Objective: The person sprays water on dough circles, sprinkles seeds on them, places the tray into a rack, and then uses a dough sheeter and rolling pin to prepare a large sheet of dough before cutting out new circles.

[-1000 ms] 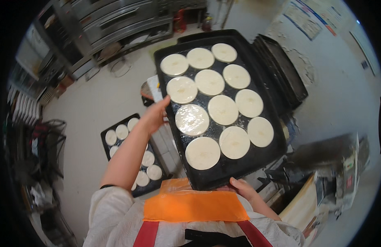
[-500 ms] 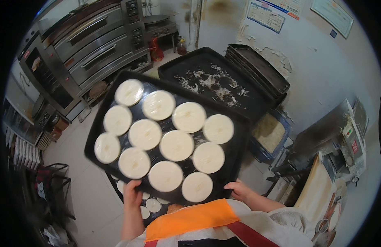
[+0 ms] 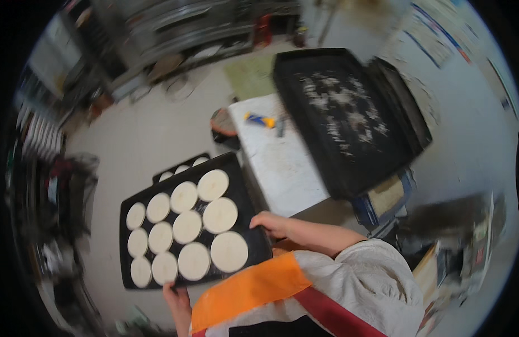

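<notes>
Dough rounds (image 3: 189, 227) all sit on the black tray (image 3: 245, 196) that I judge mid-carry, my left hand (image 3: 178, 297) clamped on its near edge and my right hand (image 3: 270, 223) on its right edge, low beside the steel table (image 3: 282, 163), not set down yet.

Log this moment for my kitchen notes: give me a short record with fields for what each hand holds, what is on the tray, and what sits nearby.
left hand: grips the near edge of the black tray
right hand: grips the tray's right edge
tray contents: eleven pale round dough discs in rows
below the tray: a second tray of discs, mostly hidden
to the right: a white table with a black floury tray on it
on the table: a small blue and yellow thing, too blurred to name
</notes>
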Demonstrator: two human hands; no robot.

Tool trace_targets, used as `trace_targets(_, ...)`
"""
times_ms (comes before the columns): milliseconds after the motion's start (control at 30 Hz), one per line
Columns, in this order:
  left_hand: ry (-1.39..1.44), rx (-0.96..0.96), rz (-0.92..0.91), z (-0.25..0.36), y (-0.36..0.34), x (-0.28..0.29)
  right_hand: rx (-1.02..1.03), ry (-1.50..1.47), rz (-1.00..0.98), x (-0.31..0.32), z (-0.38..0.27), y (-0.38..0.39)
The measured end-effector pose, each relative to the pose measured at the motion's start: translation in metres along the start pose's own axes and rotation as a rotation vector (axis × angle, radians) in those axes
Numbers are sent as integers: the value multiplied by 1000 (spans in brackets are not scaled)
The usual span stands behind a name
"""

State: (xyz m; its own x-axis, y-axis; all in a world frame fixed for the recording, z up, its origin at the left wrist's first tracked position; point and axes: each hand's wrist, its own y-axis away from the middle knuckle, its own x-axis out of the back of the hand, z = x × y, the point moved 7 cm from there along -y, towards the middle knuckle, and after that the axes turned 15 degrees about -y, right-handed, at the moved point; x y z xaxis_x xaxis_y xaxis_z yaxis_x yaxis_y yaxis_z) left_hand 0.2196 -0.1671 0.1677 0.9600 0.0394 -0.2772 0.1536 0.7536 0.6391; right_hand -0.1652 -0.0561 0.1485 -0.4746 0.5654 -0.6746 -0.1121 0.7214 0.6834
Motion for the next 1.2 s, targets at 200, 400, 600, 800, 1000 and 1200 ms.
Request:
trace_targets(200,10,194,230,-70,-81,81,514,1352,568,-48,-88,2)
trace_targets(400,157,248,303,-91,-130,70,1052,1896,481,-44,-106,-7)
trace_targets(600,272,322,323,-134,-174,82,958,1906,460,-55,-100,-5)
trace_targets(800,300,382,379,-149,-187,61,938,1930,457,-50,-96,-8)
trace_targets(1000,104,234,405,-139,-194,95,1053,1872,439,-57,-92,-6)
trace_targets(1200,-133,591,183,-196,-257,136,1107,1825,521,-59,-95,-1)
